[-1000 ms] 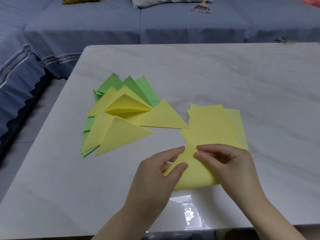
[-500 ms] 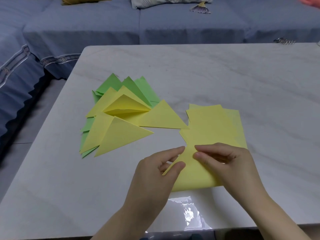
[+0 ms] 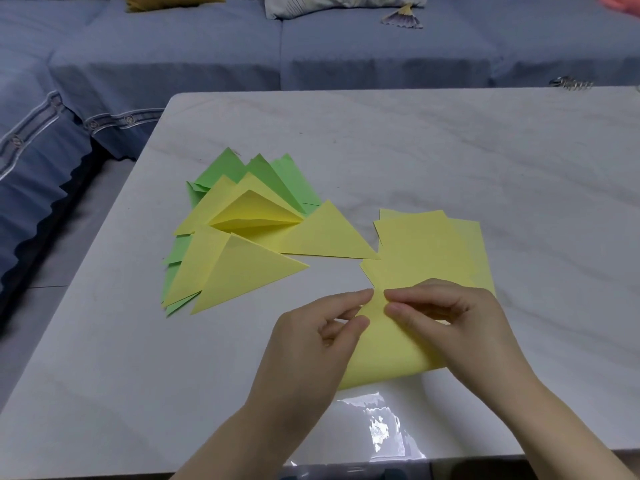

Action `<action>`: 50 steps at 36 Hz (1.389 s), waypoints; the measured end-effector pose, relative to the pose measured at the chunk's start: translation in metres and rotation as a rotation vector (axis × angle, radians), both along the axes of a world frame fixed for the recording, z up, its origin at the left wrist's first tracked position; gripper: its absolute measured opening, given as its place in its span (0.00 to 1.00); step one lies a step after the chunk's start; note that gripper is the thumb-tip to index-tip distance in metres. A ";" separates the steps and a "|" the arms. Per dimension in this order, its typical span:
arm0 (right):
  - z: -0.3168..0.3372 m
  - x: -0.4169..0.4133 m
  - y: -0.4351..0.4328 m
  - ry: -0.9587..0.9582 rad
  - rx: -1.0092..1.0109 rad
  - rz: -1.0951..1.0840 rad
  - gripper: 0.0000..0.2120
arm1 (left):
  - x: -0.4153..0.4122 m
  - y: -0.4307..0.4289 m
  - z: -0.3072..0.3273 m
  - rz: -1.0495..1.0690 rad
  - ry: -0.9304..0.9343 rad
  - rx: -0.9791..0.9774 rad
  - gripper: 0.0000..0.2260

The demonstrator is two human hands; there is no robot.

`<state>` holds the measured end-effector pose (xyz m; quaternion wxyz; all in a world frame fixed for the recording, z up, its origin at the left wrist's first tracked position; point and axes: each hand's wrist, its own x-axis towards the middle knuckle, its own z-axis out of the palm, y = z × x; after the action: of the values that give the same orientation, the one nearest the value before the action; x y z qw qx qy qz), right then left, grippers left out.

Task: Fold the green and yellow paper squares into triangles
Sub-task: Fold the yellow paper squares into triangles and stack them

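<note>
A yellow paper square lies bent over on itself near the table's front edge, its rounded fold facing me. My left hand and my right hand both pinch its upper corner, fingertips almost touching. Behind them lies a small stack of flat yellow squares. To the left is a pile of folded yellow triangles over folded green triangles.
The white marble table has its left edge near the triangle pile and its front edge just below my wrists. A blue sofa runs behind and to the left. A metal clip rests at the far right edge.
Both hands stay pinched on the bent yellow square at the same corner. Their fingertips have shifted only slightly. The piles have not moved.
</note>
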<state>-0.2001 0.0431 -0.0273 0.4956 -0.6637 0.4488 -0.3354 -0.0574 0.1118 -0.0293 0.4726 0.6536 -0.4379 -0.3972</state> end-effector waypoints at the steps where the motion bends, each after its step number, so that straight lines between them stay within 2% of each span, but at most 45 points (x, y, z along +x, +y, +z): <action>1: -0.001 0.000 -0.001 0.003 -0.008 0.008 0.12 | 0.000 -0.001 0.001 -0.002 0.000 0.002 0.18; 5: 0.000 0.002 -0.006 0.035 -0.075 0.066 0.14 | 0.006 -0.012 0.009 -0.019 -0.012 0.012 0.13; 10: 0.003 0.003 -0.021 0.145 -0.206 0.216 0.10 | 0.017 -0.028 0.018 -0.176 -0.213 0.068 0.10; 12: 0.005 0.004 -0.029 0.222 -0.273 0.302 0.06 | 0.020 -0.032 0.021 -0.217 -0.302 0.096 0.06; 15: 0.004 0.008 -0.039 0.380 -0.426 0.386 0.06 | 0.024 -0.036 0.018 -0.212 -0.335 0.171 0.06; 18: -0.006 0.016 -0.045 0.500 -0.713 0.343 0.08 | 0.027 -0.037 0.006 -0.142 -0.178 0.229 0.05; 20: -0.016 0.021 -0.047 0.488 -0.875 0.251 0.08 | 0.030 -0.037 -0.003 -0.031 0.006 0.268 0.04; 22: -0.025 0.023 -0.044 0.435 -0.927 0.184 0.11 | 0.036 -0.038 -0.014 0.076 0.143 0.300 0.04; 26: -0.052 0.020 -0.032 0.419 -0.915 0.321 0.16 | 0.051 -0.036 -0.038 0.217 0.185 0.359 0.03; 29: -0.077 0.018 -0.023 0.522 -0.910 0.476 0.23 | 0.057 -0.034 -0.052 0.235 0.155 0.399 0.03; 32: -0.094 0.016 -0.016 0.632 -0.886 0.536 0.26 | 0.059 -0.035 -0.059 0.211 0.097 0.418 0.04; 39: -0.099 0.017 -0.012 0.760 -0.786 0.506 0.29 | 0.058 -0.040 -0.063 0.168 -0.092 0.423 0.04; 47: -0.093 0.029 -0.015 0.945 -0.655 0.377 0.35 | 0.060 -0.041 -0.064 0.134 -0.138 0.437 0.04; 50: -0.094 0.035 -0.023 0.995 -0.653 0.314 0.34 | 0.061 -0.042 -0.065 0.133 -0.135 0.443 0.04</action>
<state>-0.1647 0.0206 -0.1214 0.0416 -0.9163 0.3972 -0.0284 0.0036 0.0700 -0.0942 0.3125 0.7938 -0.3265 -0.4070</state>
